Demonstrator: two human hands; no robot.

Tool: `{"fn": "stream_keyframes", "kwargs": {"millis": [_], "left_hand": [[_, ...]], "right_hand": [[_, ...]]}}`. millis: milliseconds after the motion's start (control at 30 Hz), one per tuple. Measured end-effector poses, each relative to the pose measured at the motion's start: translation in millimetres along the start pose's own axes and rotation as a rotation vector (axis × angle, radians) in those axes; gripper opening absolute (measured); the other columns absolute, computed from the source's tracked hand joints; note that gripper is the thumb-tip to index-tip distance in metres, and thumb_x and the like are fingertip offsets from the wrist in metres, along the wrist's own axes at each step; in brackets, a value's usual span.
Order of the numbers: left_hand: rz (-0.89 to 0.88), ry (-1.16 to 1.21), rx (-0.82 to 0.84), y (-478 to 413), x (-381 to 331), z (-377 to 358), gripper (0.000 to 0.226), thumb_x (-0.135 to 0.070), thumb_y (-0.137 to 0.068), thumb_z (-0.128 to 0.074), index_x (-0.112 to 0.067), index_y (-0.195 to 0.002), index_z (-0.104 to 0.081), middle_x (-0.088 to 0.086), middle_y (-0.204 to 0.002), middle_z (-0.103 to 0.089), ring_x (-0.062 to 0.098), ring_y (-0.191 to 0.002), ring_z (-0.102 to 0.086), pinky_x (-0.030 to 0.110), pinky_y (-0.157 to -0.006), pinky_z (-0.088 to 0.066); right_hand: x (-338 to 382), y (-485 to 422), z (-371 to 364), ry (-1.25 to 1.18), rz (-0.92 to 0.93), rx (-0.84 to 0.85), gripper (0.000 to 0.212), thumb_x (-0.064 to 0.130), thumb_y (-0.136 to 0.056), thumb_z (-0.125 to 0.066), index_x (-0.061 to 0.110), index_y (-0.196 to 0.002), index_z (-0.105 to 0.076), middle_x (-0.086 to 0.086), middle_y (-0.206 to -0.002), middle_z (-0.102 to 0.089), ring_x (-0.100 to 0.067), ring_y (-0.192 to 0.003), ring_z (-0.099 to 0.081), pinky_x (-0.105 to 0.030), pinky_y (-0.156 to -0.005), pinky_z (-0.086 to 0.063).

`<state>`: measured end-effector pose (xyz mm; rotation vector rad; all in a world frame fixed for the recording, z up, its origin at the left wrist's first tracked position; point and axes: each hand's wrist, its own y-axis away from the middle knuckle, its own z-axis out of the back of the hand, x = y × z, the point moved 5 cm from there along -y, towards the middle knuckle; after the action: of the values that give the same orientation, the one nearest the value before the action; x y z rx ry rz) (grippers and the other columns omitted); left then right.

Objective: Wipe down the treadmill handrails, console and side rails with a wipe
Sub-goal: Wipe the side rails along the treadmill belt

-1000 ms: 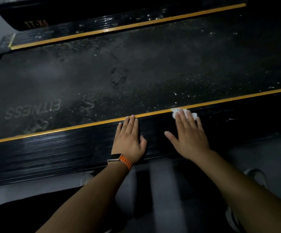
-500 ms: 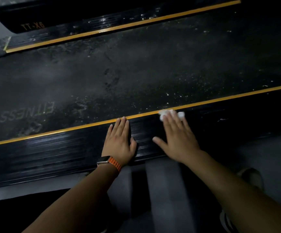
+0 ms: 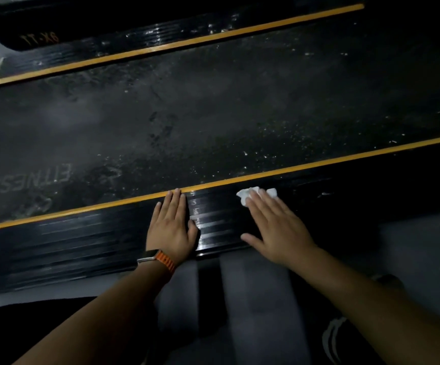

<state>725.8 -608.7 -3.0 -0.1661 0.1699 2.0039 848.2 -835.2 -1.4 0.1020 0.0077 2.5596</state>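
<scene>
Two hands lie flat and apart on the side rail [image 3: 95, 241]: left hand [image 3: 171, 227] bare, right hand [image 3: 277, 227] pressing a wipe [image 3: 245, 196].

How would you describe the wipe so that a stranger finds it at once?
Find the black side rail with the orange stripe, nearest the camera. The wipe is the crumpled white piece under the fingertips of the right hand, the only white thing on that rail.
</scene>
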Motion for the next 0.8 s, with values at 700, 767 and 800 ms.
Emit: {"fn": "stream_keyframes", "kwargs": {"millis": [700,767,800], "left_hand": [[-0.095,0.044,0.073,-26,-115,-16,0.074,-0.047,-0.100,-0.023,-0.008,-0.162,-0.022,0.009,-0.171,-0.011,0.022,-0.159,-0.004,0.038,-0.128,0.002],[-0.091,0.050,0.056,-26,-114,-15,0.073,-0.047,-0.099,-0.026,-0.009,-0.162,-0.023,0.008,-0.171,-0.013,0.021,-0.159,-0.005,0.036,-0.127,0.003],[-0.086,0.052,0.050,-26,-114,-15,0.073,-0.047,-0.099,-0.026,-0.009,-0.162,-0.024,0.008,-0.170,-0.014,0.021,-0.158,-0.007,0.036,-0.127,0.003]], "right_hand": [[-18,38,2,-0.032,0.140,-0.023,0.086,0.064,-0.100,-0.040,0.003,-0.160,-0.035,-0.017,-0.169,-0.027,-0.030,-0.160,-0.016,-0.048,-0.128,-0.024],[-19,41,2,-0.019,0.213,-0.019,0.083,0.062,-0.100,-0.041,0.005,-0.160,-0.037,-0.015,-0.169,-0.030,-0.028,-0.159,-0.019,-0.048,-0.126,-0.029],[-27,44,2,-0.012,0.216,-0.020,0.081,0.061,-0.100,-0.042,0.006,-0.159,-0.038,-0.013,-0.168,-0.031,-0.027,-0.159,-0.021,-0.049,-0.125,-0.032]]}}
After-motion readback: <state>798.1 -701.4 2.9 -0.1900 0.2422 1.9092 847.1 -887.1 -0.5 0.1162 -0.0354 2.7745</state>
